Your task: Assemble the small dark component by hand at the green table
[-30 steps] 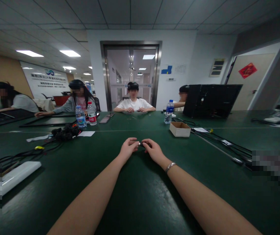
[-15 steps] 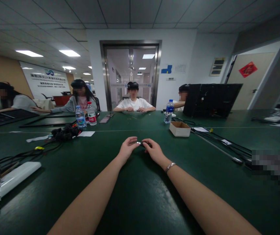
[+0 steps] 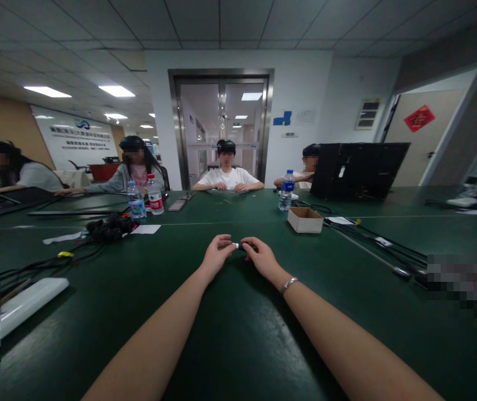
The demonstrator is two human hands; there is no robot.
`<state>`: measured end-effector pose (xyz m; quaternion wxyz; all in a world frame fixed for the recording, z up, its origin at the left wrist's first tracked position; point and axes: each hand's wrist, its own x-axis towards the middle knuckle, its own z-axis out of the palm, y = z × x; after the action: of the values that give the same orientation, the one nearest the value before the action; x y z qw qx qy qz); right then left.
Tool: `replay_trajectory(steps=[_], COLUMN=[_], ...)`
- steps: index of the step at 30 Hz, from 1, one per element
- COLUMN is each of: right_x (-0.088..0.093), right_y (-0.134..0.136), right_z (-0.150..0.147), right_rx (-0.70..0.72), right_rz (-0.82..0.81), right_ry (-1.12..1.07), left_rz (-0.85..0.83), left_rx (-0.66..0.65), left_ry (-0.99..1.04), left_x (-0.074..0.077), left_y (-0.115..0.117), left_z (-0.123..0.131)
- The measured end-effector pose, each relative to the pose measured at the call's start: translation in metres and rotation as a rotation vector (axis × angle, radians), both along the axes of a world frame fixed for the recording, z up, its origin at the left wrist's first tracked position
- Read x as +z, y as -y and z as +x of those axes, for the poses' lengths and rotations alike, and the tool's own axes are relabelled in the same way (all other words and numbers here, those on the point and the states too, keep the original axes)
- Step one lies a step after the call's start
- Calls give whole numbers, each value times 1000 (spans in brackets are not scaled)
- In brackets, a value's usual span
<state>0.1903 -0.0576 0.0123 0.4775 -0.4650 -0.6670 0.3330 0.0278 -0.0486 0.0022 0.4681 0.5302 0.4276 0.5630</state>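
Observation:
A small black piece with a silver end [image 3: 237, 245] is held just above the green table, between my two hands; its exact kind is too small to make out. My left hand [image 3: 216, 257] pinches the silver end at its fingertips. From the other side, my right hand [image 3: 262, 258] has thumb and fingers closed on the black end. The fingertips partly cover the piece, and a silver bracelet [image 3: 289, 285] circles my right wrist.
An open cardboard box [image 3: 305, 224] stands ahead on the right, by a water bottle [image 3: 286, 192]. Cables [image 3: 380, 245] run along the right, and a black cable bundle [image 3: 108, 227] lies left. A white bar [image 3: 38, 306] lies near left. Several people sit around the table [image 3: 238, 334].
Both hands keep their grip on the small piece, and slightly more of its silver end shows. At the left, a black frame near a co-worker appears flatter. The view has shifted slightly.

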Motion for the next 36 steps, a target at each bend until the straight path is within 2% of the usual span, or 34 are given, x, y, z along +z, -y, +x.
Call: replay_trajectory(steps=[4,9,13,16,19,24,30,32,36], right_x=[1,-1,-2,-1,1,1,0,0,0], right_y=[1,-1,-2,-1,0,0,0,0,0], right_z=[0,0,0,0,0,-1,-1,-1,-1], right_rx=[-6,-2,6,8,9,-4,7,14,10], right_rz=[2,-8,18,19,8,9,25,21,13], right_ry=[-3,-6,0,10,13,7,29,37,39], left_rz=[-73,57,-45,-93,-50,117,-46,-34,92], left_rx=[-57,-69,12,2,-55,-77,-27,-37,-46], left_ry=[-49,-83,-45,-68,-108,-92,-54,-85,-119], left_x=[0,3,5,5,3,2,3,1,-1], left_y=[-1,4,6,5,3,4,3,1,0], left_z=[0,-2,1,2,2,0,2,2,0])
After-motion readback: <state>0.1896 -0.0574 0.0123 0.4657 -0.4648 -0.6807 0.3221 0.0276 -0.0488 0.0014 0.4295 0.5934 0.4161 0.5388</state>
